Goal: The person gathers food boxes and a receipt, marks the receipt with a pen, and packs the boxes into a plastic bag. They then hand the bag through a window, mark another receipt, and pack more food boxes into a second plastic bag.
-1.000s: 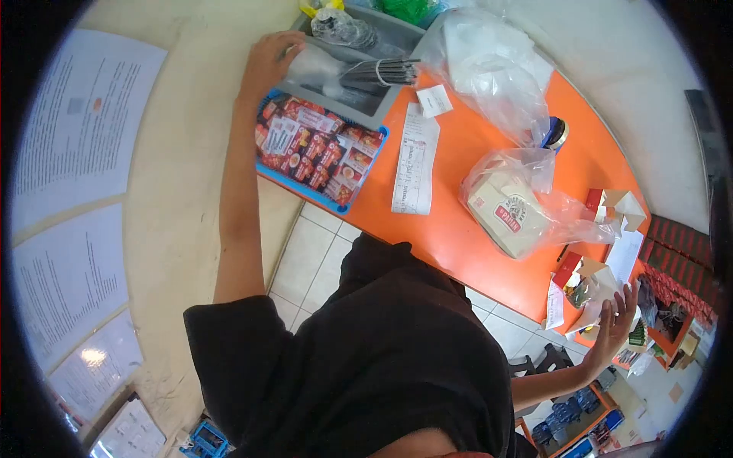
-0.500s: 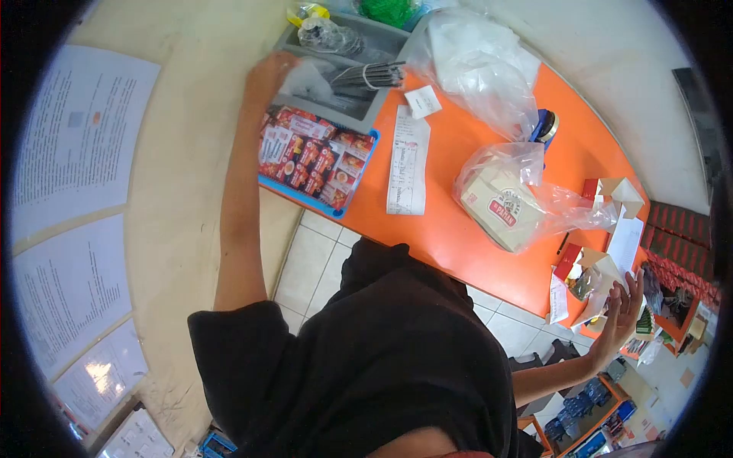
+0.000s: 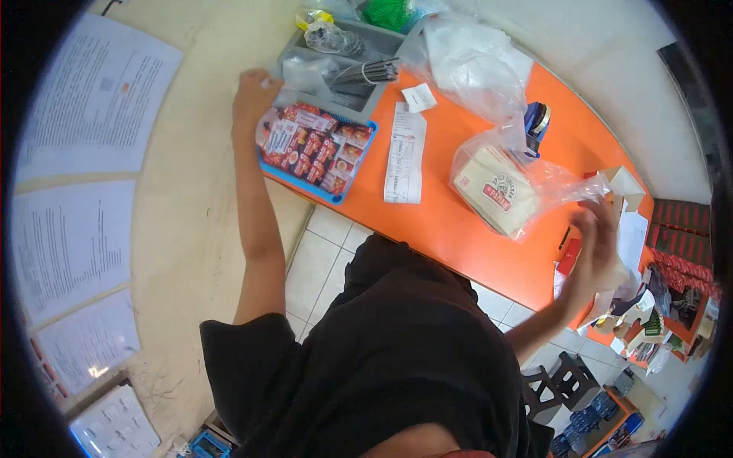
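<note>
My left hand (image 3: 256, 95), fingers curled, is at the left side of a grey divided tray (image 3: 369, 107). I cannot tell what is in its fingers. Clear plastic bags (image 3: 307, 75) and a tied bundle of thin dark sticks (image 3: 365, 72) lie in the tray. Below it, printed red food cards (image 3: 309, 149) fill a blue-rimmed tray (image 3: 337, 200). My right hand (image 3: 597, 248), slightly blurred, is over the table's right end with fingers apart. Its fingertips overlap the twisted end of a clear bag (image 3: 569, 200) around a stack of printed beige paper packs (image 3: 496, 191).
On the orange table (image 3: 450, 233) lie a long receipt (image 3: 405, 156), a small white packet (image 3: 418, 98), a blue tape dispenser (image 3: 537, 128) and large clear bags (image 3: 477, 65). Printed sheets (image 3: 72, 252) hang on the left wall. Dark stools (image 3: 573, 382) stand below, at right.
My left hand has drawn back leftward from inside the grey tray to its edge. My right hand has moved up and left, toward the bag's twisted end. The view has shifted slightly.
</note>
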Demonstrator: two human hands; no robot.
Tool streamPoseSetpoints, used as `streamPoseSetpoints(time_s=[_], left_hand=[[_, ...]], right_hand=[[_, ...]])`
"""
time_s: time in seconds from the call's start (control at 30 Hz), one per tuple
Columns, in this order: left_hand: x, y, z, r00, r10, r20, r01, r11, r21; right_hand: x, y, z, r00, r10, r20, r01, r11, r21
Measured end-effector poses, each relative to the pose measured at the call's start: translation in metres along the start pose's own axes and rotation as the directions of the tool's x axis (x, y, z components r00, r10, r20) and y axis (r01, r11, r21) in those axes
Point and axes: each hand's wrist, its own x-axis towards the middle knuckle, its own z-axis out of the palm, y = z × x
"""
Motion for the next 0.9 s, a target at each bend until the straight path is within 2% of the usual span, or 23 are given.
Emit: streamPoseSetpoints(time_s=[0.07, 0.1, 0.17, 0.2, 0.23, 0.27, 0.3, 0.33, 0.37, 0.4, 0.43, 0.47, 0.5, 0.57, 0.6, 0.63, 0.67, 0.7, 0.73, 0.77, 0.83, 0.87, 0.9], left_hand=[[0.024, -0.016, 0.031, 0.988, 0.121, -0.093, -0.133, 0.982, -0.134], [0.025, -0.016, 0.04, 0.989, 0.11, -0.103, -0.124, 0.983, -0.134], [0.026, -0.004, 0.05, 0.988, 0.132, 0.077, -0.094, 0.921, -0.378], [0.021, 0.01, 0.044, 0.989, 0.135, 0.062, -0.102, 0.92, -0.377], [0.001, 0.029, 0.037, 0.986, 0.162, -0.051, -0.153, 0.715, -0.682], [-0.028, 0.065, 0.025, 0.974, 0.179, -0.136, -0.211, 0.529, -0.822], [-0.066, 0.113, 0.011, 0.949, 0.229, -0.218, -0.296, 0.398, -0.868], [-0.105, 0.16, 0.006, 0.903, 0.304, -0.303, -0.397, 0.325, -0.858], [-0.134, 0.205, 0.008, 0.82, 0.412, -0.397, -0.533, 0.299, -0.791], [-0.165, 0.243, 0.009, 0.759, 0.487, -0.433, -0.595, 0.248, -0.764], [-0.184, 0.267, -0.008, 0.817, 0.484, -0.314, -0.4, 0.084, -0.913], [-0.204, 0.291, -0.024, 0.861, 0.473, -0.188, -0.168, -0.086, -0.982], [-0.206, 0.297, -0.037, 0.762, 0.505, -0.406, -0.531, 0.128, -0.838], [-0.206, 0.304, -0.033, 0.606, 0.565, -0.561, -0.785, 0.307, -0.539], [-0.196, 0.306, -0.021, 0.64, 0.474, -0.605, -0.763, 0.488, -0.424], [-0.184, 0.305, -0.002, 0.649, 0.427, -0.63, -0.733, 0.573, -0.367], [-0.172, 0.304, 0.017, 0.656, 0.378, -0.653, -0.689, 0.654, -0.313], [-0.159, 0.298, 0.044, 0.849, 0.328, -0.413, -0.523, 0.633, -0.571], [-0.152, 0.297, 0.052, 0.948, 0.294, -0.123, -0.281, 0.591, -0.756], [-0.147, 0.296, 0.059, 0.948, 0.29, -0.131, -0.283, 0.585, -0.76], [-0.14, 0.294, 0.06, 0.906, 0.304, -0.293, -0.41, 0.467, -0.784], [-0.139, 0.295, 0.062, 0.91, 0.3, -0.285, -0.4, 0.467, -0.788], [-0.137, 0.3, 0.064, 0.94, 0.306, -0.153, -0.244, 0.285, -0.927]], right_hand=[[-0.001, -0.009, 0.023, 0.987, -0.035, 0.154, 0.003, 0.98, 0.2], [-0.003, -0.012, 0.028, 0.979, -0.062, 0.194, 0.022, 0.978, 0.205], [-0.001, -0.008, 0.024, 0.958, -0.109, 0.266, 0.06, 0.981, 0.183], [0.001, -0.003, 0.025, 0.958, -0.122, 0.26, 0.073, 0.979, 0.192], [0.0, 0.002, 0.025, 0.964, -0.149, 0.221, 0.078, 0.951, 0.298], [-0.003, 0.005, 0.024, 0.97, -0.163, 0.182, 0.08, 0.915, 0.395], [-0.008, -0.007, 0.036, 0.955, -0.247, 0.165, 0.141, 0.866, 0.479], [-0.015, -0.014, 0.048, 0.92, -0.297, 0.256, 0.131, 0.848, 0.514], [-0.02, -0.011, 0.049, 0.9, -0.318, 0.297, 0.124, 0.842, 0.525], [-0.025, -0.009, 0.051, 0.879, -0.338, 0.337, 0.116, 0.836, 0.536], [-0.031, 0.001, 0.047, 0.879, -0.357, 0.315, 0.166, 0.851, 0.499], [-0.032, 0.018, 0.039, 0.895, -0.347, 0.281, 0.186, 0.862, 0.471], [-0.032, 0.035, 0.031, 0.909, -0.336, 0.245, 0.204, 0.874, 0.442], [-0.011, 0.069, -0.015, 0.943, -0.262, 0.207, 0.147, 0.882, 0.448], [-0.002, 0.076, -0.032, 0.948, -0.235, 0.215, 0.11, 0.875, 0.471], [0.006, 0.06, -0.038, 0.992, -0.124, 0.004, 0.104, 0.854, 0.511], [0.016, 0.04, -0.041, 0.98, 0.002, -0.201, 0.111, 0.828, 0.549], [0.023, 0.032, -0.039, 0.98, -0.002, -0.199, 0.111, 0.833, 0.542], [0.031, 0.026, -0.036, 0.915, -0.043, -0.401, 0.265, 0.814, 0.516], [0.039, 0.023, -0.031, 0.805, -0.079, -0.589, 0.415, 0.785, 0.461], [0.036, 0.061, -0.015, 0.9, -0.264, -0.347, 0.333, 0.93, 0.155], [0.033, 0.062, 0.003, 0.951, -0.305, -0.054, 0.31, 0.942, 0.132], [0.034, 0.065, 0.026, 0.918, -0.314, 0.242, 0.296, 0.949, 0.108]])
